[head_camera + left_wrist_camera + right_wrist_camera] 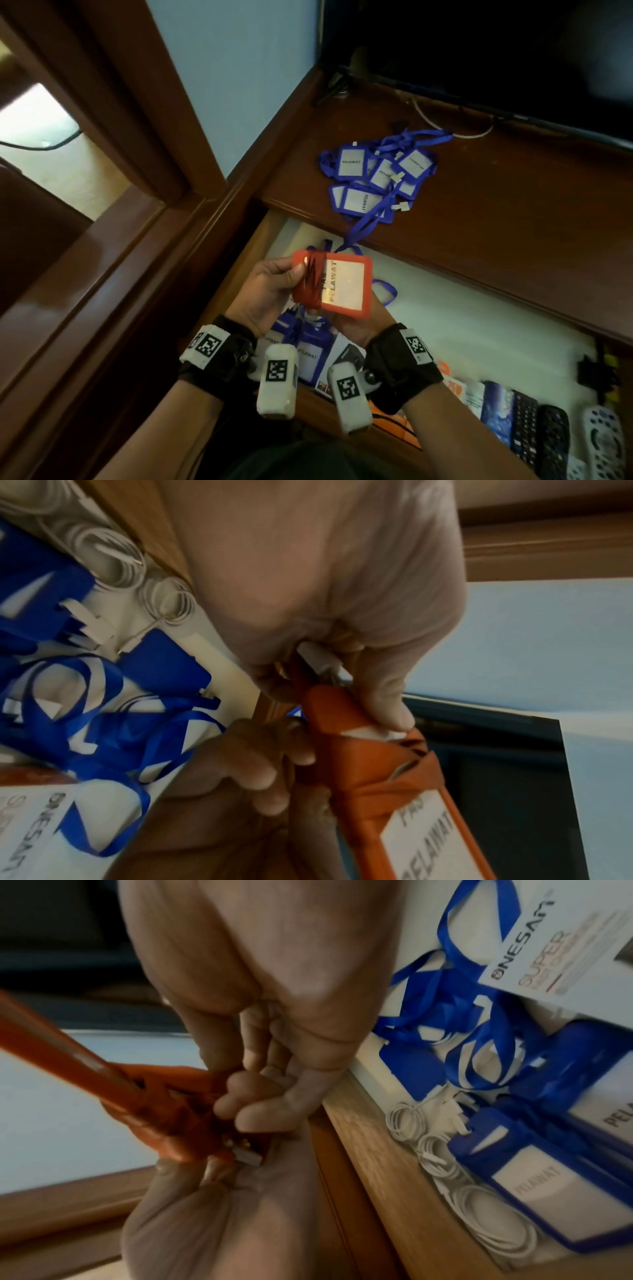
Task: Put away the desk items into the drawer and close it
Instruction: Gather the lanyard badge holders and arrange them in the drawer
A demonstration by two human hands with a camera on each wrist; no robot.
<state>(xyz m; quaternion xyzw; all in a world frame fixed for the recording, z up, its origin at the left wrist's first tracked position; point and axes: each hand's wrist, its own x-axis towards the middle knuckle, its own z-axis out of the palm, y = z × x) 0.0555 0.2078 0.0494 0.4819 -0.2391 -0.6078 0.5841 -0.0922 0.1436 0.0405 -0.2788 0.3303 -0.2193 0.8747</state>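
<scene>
An orange-red badge holder (346, 286) with a white "PAS PELAWAT" card and its red lanyard wound round it is held over the open drawer (462, 325). My left hand (291, 277) pinches its wrapped left end, thumb on the lanyard (387, 710). My right hand (342, 322) cups it from below, fingers curled behind the badge holder (154, 1096). Several blue badge holders (376, 174) with blue lanyards lie piled on the desk top (496, 212); one blue strap hangs over the edge toward the drawer. More blue badge holders (534, 1177) lie in the drawer.
The drawer also holds coiled white cables (428, 1145), a white "ONESAM" box (555, 947), small packets and several remotes (555, 435) at its right. A dark TV (479, 51) stands at the desk's back. A wooden door frame (137, 137) is on the left.
</scene>
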